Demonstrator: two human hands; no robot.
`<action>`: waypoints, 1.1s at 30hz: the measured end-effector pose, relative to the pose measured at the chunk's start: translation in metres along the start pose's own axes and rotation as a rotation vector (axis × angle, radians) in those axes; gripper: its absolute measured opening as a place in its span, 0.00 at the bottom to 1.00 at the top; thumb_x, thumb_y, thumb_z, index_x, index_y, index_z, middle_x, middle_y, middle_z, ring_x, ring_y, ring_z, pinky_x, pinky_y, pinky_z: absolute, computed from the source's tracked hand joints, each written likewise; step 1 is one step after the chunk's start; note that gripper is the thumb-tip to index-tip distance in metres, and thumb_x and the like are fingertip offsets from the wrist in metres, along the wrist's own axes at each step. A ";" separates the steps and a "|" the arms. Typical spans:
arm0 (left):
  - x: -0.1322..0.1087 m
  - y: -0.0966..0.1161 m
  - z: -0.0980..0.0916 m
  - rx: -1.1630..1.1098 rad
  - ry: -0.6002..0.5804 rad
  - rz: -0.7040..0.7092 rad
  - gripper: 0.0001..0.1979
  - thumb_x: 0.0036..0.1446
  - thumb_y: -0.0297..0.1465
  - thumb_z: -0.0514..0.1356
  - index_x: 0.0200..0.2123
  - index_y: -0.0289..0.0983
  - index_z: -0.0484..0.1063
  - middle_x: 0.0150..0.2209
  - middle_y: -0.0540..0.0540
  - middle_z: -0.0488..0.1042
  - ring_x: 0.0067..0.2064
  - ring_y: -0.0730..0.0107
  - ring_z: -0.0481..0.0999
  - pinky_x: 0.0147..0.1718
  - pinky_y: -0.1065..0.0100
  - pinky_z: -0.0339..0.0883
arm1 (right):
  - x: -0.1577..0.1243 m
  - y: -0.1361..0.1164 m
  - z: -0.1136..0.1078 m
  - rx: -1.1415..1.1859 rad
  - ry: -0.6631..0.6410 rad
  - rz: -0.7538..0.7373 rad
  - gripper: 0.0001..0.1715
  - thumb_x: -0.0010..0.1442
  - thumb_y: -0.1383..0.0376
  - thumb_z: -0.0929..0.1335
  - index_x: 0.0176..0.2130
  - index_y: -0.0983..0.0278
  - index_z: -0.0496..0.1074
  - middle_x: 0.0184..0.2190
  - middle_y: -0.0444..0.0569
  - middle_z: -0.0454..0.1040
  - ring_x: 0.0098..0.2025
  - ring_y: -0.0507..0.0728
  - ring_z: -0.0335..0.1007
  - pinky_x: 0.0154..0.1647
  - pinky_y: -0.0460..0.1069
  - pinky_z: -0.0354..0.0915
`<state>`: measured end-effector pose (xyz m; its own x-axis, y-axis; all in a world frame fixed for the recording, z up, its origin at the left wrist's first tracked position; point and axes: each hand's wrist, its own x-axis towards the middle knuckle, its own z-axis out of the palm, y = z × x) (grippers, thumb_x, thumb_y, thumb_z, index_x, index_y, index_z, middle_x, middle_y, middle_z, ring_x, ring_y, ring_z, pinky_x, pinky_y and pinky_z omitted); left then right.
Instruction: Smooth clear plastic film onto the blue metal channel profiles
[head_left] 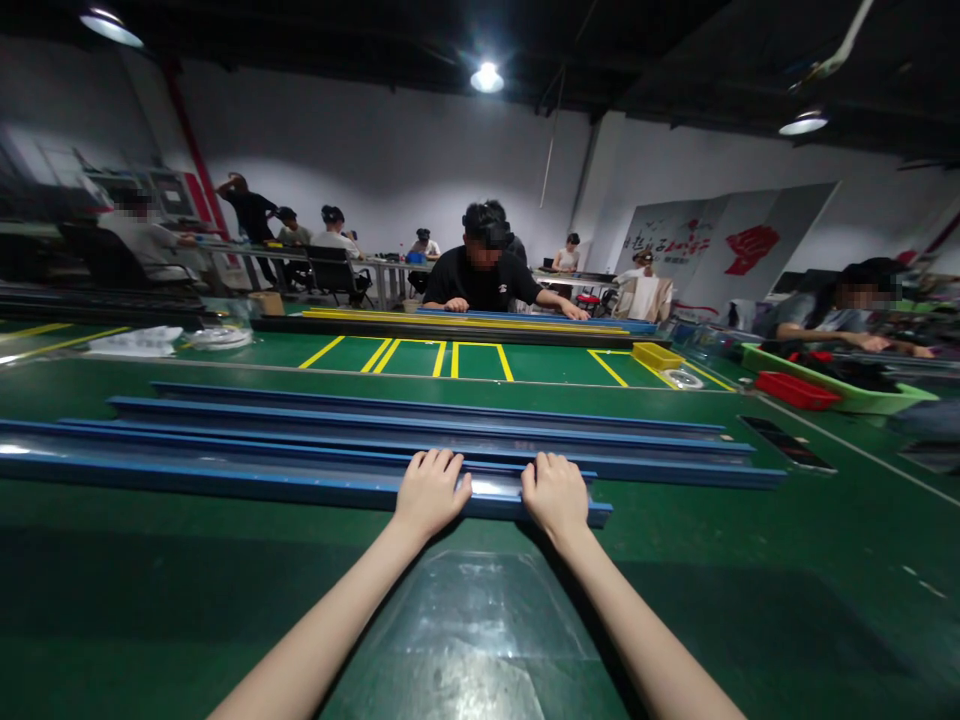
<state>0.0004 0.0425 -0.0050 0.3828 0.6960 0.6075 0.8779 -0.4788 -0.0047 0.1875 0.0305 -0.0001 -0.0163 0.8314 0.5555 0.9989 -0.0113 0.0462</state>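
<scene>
A long blue channel rail [225, 468] lies on the green table closest to me, running out past the left edge of the view. My left hand [430, 493] is closed over it right of the middle, fingers bent over the far edge. Further right along the same rail, near its right end, my right hand [556, 493] grips it the same way. The rail's shiny trough shows between my hands. Behind it lie several similar blue rails [675, 440], roughly parallel. Below my hands a clear plastic sheet [487, 605] rests on the table.
Across the table, a person in black [487, 270] leans over yellow and black rails [465, 322]. A phone [787, 443] lies at right, near a red tray [796, 390] and a green bin [892, 400]. A yellow tray [657, 357] sits beyond, and white packets [135, 341] lie at left.
</scene>
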 end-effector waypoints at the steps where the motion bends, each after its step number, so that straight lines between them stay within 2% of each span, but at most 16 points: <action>1: -0.002 -0.001 0.001 -0.013 0.023 -0.013 0.15 0.55 0.33 0.48 0.39 0.34 0.70 0.38 0.41 0.72 0.40 0.59 0.68 0.39 0.59 0.58 | 0.000 -0.003 0.000 0.003 0.003 -0.001 0.15 0.57 0.64 0.56 0.27 0.66 0.66 0.26 0.52 0.70 0.32 0.56 0.62 0.34 0.49 0.49; 10: -0.005 0.004 0.008 0.008 0.115 0.021 0.15 0.55 0.32 0.48 0.40 0.36 0.70 0.39 0.42 0.72 0.41 0.60 0.68 0.39 0.59 0.59 | -0.002 -0.005 0.003 0.026 0.045 0.006 0.15 0.57 0.64 0.56 0.26 0.64 0.66 0.25 0.50 0.69 0.32 0.55 0.62 0.34 0.49 0.48; 15: -0.004 0.006 0.009 0.008 0.108 -0.010 0.14 0.55 0.31 0.48 0.40 0.35 0.70 0.39 0.41 0.72 0.41 0.59 0.68 0.39 0.58 0.59 | 0.002 -0.002 0.003 0.006 0.011 -0.006 0.15 0.57 0.64 0.56 0.27 0.65 0.67 0.26 0.50 0.70 0.32 0.55 0.62 0.35 0.49 0.48; 17: -0.004 0.008 0.009 -0.013 0.129 0.003 0.14 0.55 0.31 0.48 0.41 0.35 0.69 0.42 0.40 0.71 0.43 0.59 0.67 0.40 0.58 0.58 | 0.003 -0.002 0.003 -0.008 -0.007 -0.011 0.16 0.57 0.64 0.56 0.27 0.65 0.67 0.27 0.50 0.70 0.33 0.55 0.62 0.35 0.49 0.47; 20: -0.006 0.014 0.007 -0.070 0.164 0.138 0.14 0.55 0.31 0.48 0.42 0.36 0.69 0.46 0.41 0.69 0.47 0.59 0.65 0.44 0.57 0.56 | 0.003 -0.002 0.001 -0.023 -0.023 -0.025 0.16 0.58 0.64 0.55 0.27 0.65 0.67 0.27 0.50 0.70 0.33 0.55 0.62 0.34 0.49 0.47; 22: -0.007 0.019 0.006 -0.107 0.158 0.247 0.13 0.55 0.31 0.49 0.42 0.37 0.68 0.46 0.42 0.69 0.48 0.60 0.65 0.46 0.57 0.55 | 0.004 -0.002 0.000 -0.036 -0.028 -0.041 0.17 0.58 0.64 0.55 0.27 0.65 0.67 0.27 0.50 0.71 0.32 0.55 0.63 0.34 0.49 0.47; 24: -0.008 0.023 0.006 -0.127 0.146 0.297 0.13 0.55 0.31 0.49 0.42 0.37 0.68 0.45 0.43 0.70 0.48 0.60 0.65 0.46 0.57 0.54 | 0.004 -0.002 -0.002 -0.053 -0.031 -0.062 0.17 0.58 0.65 0.55 0.27 0.65 0.68 0.26 0.50 0.71 0.31 0.55 0.63 0.34 0.49 0.47; 33: -0.006 0.021 0.007 -0.147 0.097 0.235 0.12 0.54 0.31 0.50 0.40 0.35 0.68 0.42 0.42 0.70 0.46 0.61 0.66 0.44 0.59 0.57 | 0.007 -0.001 -0.004 -0.086 -0.046 -0.097 0.20 0.58 0.64 0.54 0.25 0.65 0.68 0.24 0.50 0.71 0.27 0.53 0.63 0.30 0.49 0.47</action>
<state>0.0186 0.0324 -0.0146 0.5351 0.5057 0.6767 0.7145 -0.6983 -0.0431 0.1858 0.0341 0.0072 -0.1091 0.8554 0.5063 0.9851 0.0248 0.1704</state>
